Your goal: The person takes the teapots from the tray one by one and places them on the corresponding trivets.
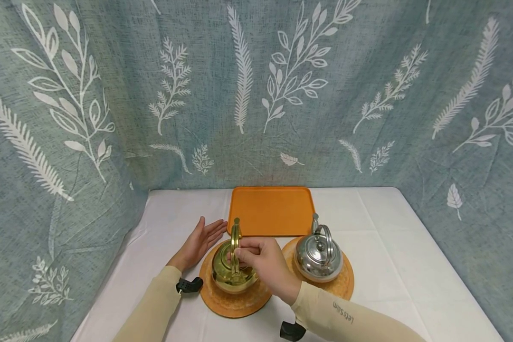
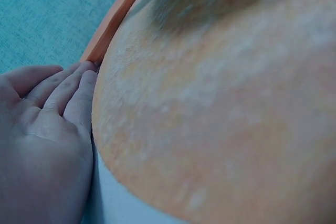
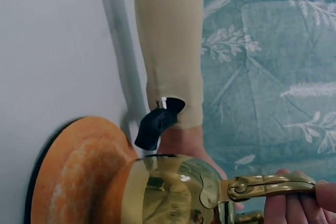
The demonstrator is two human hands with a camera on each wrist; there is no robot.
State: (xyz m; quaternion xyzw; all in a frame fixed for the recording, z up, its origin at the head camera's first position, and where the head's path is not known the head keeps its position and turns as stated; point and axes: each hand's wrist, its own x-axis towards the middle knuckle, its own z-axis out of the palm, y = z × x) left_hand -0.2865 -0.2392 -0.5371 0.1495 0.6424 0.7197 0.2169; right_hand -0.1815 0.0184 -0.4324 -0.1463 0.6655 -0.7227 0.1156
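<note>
With its thumb and fingers, my right hand (image 1: pixel 271 268) grips the upright handle of a shiny gold kettle (image 1: pixel 222 271). The kettle stands upright over a round orange-brown mat (image 1: pixel 241 309), its spout pointing away from me. In the right wrist view, the fingers wrap under the gold handle (image 3: pixel 273 186). My left hand (image 1: pixel 200 244) lies on its edge at the mat's far left, palm turned toward the kettle and fingers extended. Its fingertips reach the near left corner of an orange tray (image 1: pixel 271 211). The left wrist view shows this hand (image 2: pixel 47 135) along the mat's rim.
A silver kettle (image 1: pixel 318 266) sits on a second round mat (image 1: pixel 346 281) to the right, its handle up and spout pointing away. The tray lies behind both mats on the white tablecloth (image 1: pixel 393 266). A leaf-patterned blue-green curtain (image 1: pixel 248 156) surrounds the table's back and sides.
</note>
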